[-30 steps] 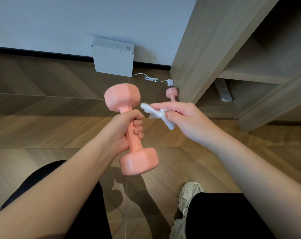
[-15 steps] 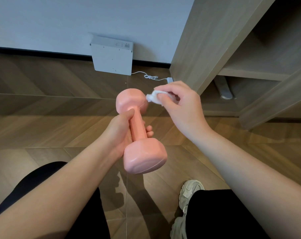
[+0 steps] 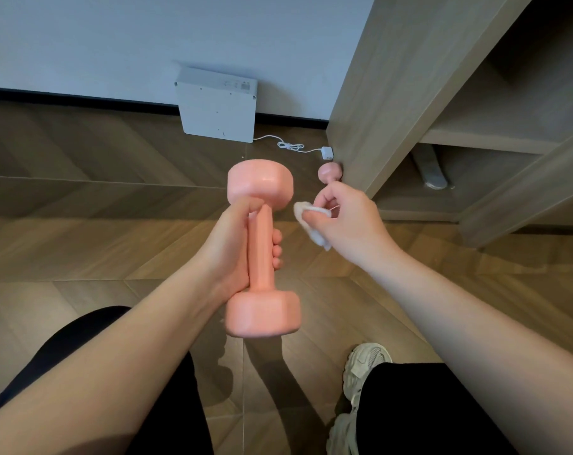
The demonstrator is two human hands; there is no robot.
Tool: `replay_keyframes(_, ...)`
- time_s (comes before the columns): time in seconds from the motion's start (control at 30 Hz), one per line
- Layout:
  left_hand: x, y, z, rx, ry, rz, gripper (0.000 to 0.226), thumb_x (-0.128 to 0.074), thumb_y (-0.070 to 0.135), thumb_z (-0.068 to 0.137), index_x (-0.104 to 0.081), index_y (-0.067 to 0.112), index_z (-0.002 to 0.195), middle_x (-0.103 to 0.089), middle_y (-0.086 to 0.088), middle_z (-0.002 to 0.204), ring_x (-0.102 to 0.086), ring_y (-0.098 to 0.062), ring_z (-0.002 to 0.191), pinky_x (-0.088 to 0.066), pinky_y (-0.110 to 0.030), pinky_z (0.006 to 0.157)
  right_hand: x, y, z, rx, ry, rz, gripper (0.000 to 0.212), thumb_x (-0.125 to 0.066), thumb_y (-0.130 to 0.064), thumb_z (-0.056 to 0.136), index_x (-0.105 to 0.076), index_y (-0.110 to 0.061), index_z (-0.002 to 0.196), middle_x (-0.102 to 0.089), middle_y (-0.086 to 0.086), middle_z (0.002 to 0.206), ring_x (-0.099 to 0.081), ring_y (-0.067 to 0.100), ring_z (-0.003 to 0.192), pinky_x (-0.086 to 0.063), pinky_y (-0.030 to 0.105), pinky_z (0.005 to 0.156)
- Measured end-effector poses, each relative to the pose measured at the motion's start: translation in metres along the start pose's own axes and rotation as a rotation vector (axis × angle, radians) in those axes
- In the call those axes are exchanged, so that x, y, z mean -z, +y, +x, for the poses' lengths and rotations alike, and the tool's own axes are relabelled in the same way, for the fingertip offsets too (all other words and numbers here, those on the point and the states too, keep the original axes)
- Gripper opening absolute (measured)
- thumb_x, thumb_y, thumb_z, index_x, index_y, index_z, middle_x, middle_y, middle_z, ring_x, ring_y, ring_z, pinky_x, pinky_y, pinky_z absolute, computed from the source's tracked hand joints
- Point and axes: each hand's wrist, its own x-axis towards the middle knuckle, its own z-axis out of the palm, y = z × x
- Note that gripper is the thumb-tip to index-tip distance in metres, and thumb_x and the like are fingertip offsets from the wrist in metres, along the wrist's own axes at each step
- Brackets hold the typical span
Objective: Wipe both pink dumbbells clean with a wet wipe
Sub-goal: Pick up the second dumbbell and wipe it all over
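Observation:
My left hand (image 3: 235, 244) grips the handle of a pink dumbbell (image 3: 262, 247) and holds it nearly upright above the floor, one head up and one head down. My right hand (image 3: 350, 224) pinches a crumpled white wet wipe (image 3: 308, 218) just right of the dumbbell's upper head, a small gap apart from it. A second pink dumbbell (image 3: 329, 172) lies on the floor by the cabinet's corner, mostly hidden behind my right hand.
A white flat box (image 3: 217, 110) leans on the wall, with a white cable and plug (image 3: 327, 153) beside it. A wooden cabinet (image 3: 393, 93) with open shelves stands at right. My legs and a pale shoe (image 3: 360, 372) are below on the wooden floor.
My right hand has pulled the wipe off the dumbbell's upper head, down and to the right. My left hand has turned the dumbbell more upright.

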Motion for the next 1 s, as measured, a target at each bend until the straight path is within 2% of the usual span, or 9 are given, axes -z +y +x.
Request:
replay_keyframes(0.1,-0.002,-0.002,0.002,-0.013,-0.004,-0.094,0.02,-0.049,0.029,0.094,-0.052,0.01,0.095,-0.051,-0.006,0.063,-0.046,-0.016,0.046,-0.042,-0.023,0.044,-0.001,-0.006,-0.008,-0.127,-0.054,0.187,0.008,-0.069,-0.018,0.086,-0.068,-0.011,0.09,-0.07,0.006,0.087,-0.062,0.013,0.075,-0.054,0.033,0.07)
replay_keyframes(0.17,-0.001,-0.002,0.006,-0.022,0.015,-0.166,0.025,-0.053,0.031,0.096,-0.053,0.009,0.084,-0.053,-0.005,0.064,-0.051,-0.017,0.05,-0.048,-0.026,0.049,-0.002,-0.009,-0.013,-0.177,-0.103,0.256,0.006,-0.068,-0.016,0.087,-0.07,-0.012,0.092,-0.071,0.007,0.088,-0.062,0.008,0.07,-0.056,0.03,0.07)
replay_keyframes(0.23,0.002,0.001,0.01,-0.047,0.031,-0.17,0.029,-0.054,0.031,0.095,-0.053,0.009,0.077,-0.053,-0.004,0.064,-0.054,-0.018,0.055,-0.051,-0.029,0.057,-0.001,-0.01,-0.019,-0.189,-0.196,0.233,0.005,-0.067,-0.013,0.087,-0.071,-0.014,0.089,-0.072,0.005,0.083,-0.06,0.004,0.063,-0.053,0.02,0.06)
replay_keyframes(0.37,0.006,0.005,0.011,-0.093,0.007,-0.069,0.029,-0.06,0.028,0.091,-0.048,0.018,0.066,-0.042,0.002,0.056,-0.04,-0.013,0.046,-0.036,-0.022,0.045,-0.007,-0.01,-0.032,-0.089,-0.481,0.102,0.015,-0.061,-0.009,0.086,-0.073,-0.017,0.084,-0.06,-0.005,0.05,-0.048,0.005,0.048,-0.041,0.021,0.052)
replay_keyframes(0.5,0.003,0.005,0.007,-0.101,-0.055,0.008,0.036,-0.061,0.024,0.088,-0.044,0.021,0.057,-0.034,0.004,0.048,-0.031,-0.011,0.04,-0.029,-0.02,0.04,-0.015,-0.014,-0.038,0.029,-0.609,0.069,0.035,-0.058,-0.018,0.087,-0.055,-0.023,0.052,-0.044,-0.009,0.048,-0.036,0.005,0.049,-0.031,0.024,0.055)
replay_keyframes(0.7,0.002,0.008,0.002,-0.062,-0.124,-0.095,0.038,-0.054,0.023,0.09,-0.039,0.02,0.055,-0.029,0.005,0.044,-0.026,-0.01,0.036,-0.027,-0.019,0.038,-0.025,-0.016,-0.038,-0.082,-0.644,0.171,0.049,-0.052,-0.006,0.087,-0.037,-0.023,0.043,-0.029,-0.011,0.052,-0.026,0.006,0.054,-0.021,0.025,0.055)
replay_keyframes(0.8,0.004,0.01,0.005,-0.098,-0.066,-0.076,0.039,-0.055,0.022,0.09,-0.038,0.02,0.055,-0.029,0.005,0.045,-0.026,-0.01,0.037,-0.027,-0.019,0.038,-0.024,-0.019,-0.037,-0.081,-0.612,0.195,0.042,-0.053,-0.009,0.087,-0.034,-0.019,0.051,-0.028,0.002,0.061,-0.026,0.015,0.064,-0.02,0.032,0.063)
replay_keyframes(0.87,0.005,0.009,0.008,-0.124,0.004,-0.057,0.038,-0.056,0.021,0.09,-0.039,0.02,0.057,-0.03,0.005,0.046,-0.026,-0.011,0.038,-0.027,-0.02,0.039,-0.025,-0.02,-0.039,-0.024,-0.562,0.127,0.045,-0.054,-0.014,0.089,-0.032,-0.02,0.05,-0.028,-0.001,0.058,-0.026,0.013,0.062,-0.021,0.03,0.061)
replay_keyframes(1.0,0.013,0.007,0.015,-0.148,0.134,-0.087,0.032,-0.06,0.022,0.089,-0.041,0.02,0.063,-0.034,0.005,0.048,-0.031,-0.01,0.039,-0.03,-0.019,0.041,-0.023,-0.019,-0.046,0.101,-0.423,0.02,0.048,-0.056,-0.022,0.093,-0.05,-0.027,0.046,-0.04,-0.007,0.051,-0.034,0.009,0.057,-0.027,0.026,0.055)
